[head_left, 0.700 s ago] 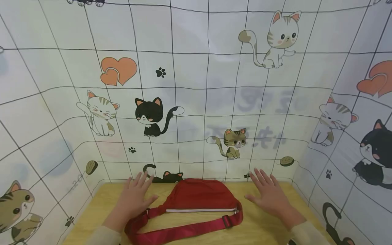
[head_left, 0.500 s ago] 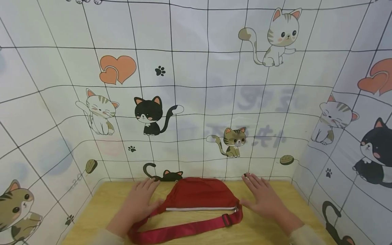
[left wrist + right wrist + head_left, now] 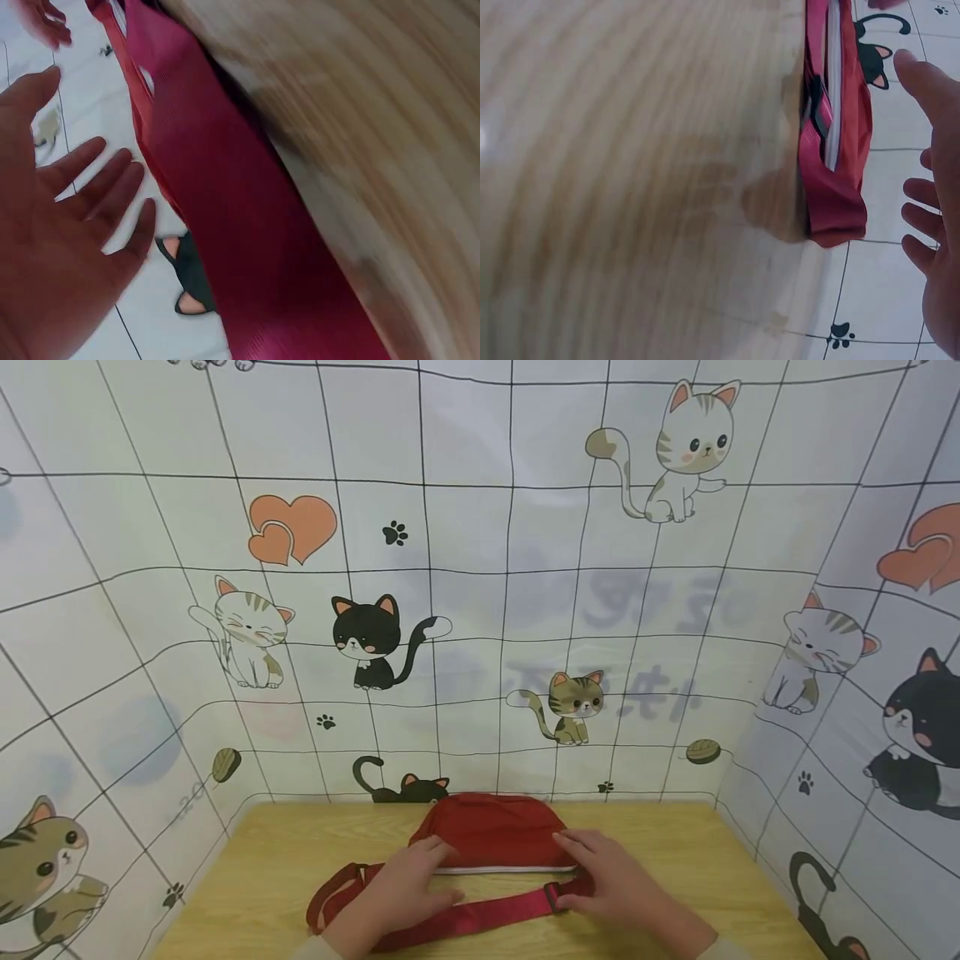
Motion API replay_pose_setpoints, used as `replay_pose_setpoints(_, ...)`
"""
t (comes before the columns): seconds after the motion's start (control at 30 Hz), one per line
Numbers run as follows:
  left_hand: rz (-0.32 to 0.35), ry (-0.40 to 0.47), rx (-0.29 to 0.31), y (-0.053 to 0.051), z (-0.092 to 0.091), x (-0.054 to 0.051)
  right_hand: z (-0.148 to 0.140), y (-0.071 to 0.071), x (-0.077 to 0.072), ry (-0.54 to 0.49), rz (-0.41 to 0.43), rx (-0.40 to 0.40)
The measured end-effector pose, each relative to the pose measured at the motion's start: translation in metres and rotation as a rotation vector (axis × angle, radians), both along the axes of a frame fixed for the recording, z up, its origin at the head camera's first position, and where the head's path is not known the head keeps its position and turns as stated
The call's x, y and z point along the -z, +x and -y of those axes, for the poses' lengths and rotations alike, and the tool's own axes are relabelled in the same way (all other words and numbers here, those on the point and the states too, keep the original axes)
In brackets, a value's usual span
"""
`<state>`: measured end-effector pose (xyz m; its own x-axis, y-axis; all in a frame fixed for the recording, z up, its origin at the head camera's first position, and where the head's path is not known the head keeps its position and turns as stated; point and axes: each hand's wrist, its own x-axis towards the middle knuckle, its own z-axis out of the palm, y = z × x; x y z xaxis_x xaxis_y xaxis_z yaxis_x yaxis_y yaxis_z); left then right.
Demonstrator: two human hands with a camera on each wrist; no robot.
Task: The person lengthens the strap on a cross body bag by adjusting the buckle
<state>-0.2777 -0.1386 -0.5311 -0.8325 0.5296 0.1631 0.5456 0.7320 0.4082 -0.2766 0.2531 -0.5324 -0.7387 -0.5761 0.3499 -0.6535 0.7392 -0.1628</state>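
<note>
A red waist bag [image 3: 491, 831] with a white zipper lies on the wooden table, its magenta strap [image 3: 480, 917] looped in front of it. My left hand [image 3: 401, 893] hovers over the strap and the bag's left end, fingers loosely bent. Over the bag's right end, near the black buckle [image 3: 553, 897], is my right hand [image 3: 618, 885]. In the left wrist view the left hand [image 3: 75, 210] is apart from the strap [image 3: 217, 187] with nothing in it. The right wrist view has the right hand [image 3: 937, 187] beside the bag [image 3: 855, 112], also holding nothing.
The wooden table [image 3: 300, 835] extends to both sides of the bag. Behind and beside it stands a white cloth wall [image 3: 465, 527] with grid lines and printed cats, meeting the table just behind the bag.
Both hands have come inward and toward the front edge, from either side of the bag to over its ends and strap. The bag stays in place.
</note>
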Motion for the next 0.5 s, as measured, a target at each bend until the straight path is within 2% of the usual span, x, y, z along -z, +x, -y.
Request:
replay_pose_setpoints(0.13,0.092,-0.022,0.011,-0.001,-0.024,0.006,0.007,0.003,0.009,0.008,0.066,-0.005)
replay_pose_setpoints(0.23,0.137,-0.035,0.024,-0.003,-0.041,0.012,0.012,0.002,0.016,0.014,0.088,-0.019)
replay_pose_setpoints(0.4,0.117,-0.087,0.083,-0.005,-0.067,0.021,0.02,0.002,0.024,-0.003,0.06,-0.088)
replay_pose_setpoints(0.5,0.119,-0.102,0.095,-0.005,-0.08,0.025,0.023,0.002,0.024,-0.005,0.067,-0.118)
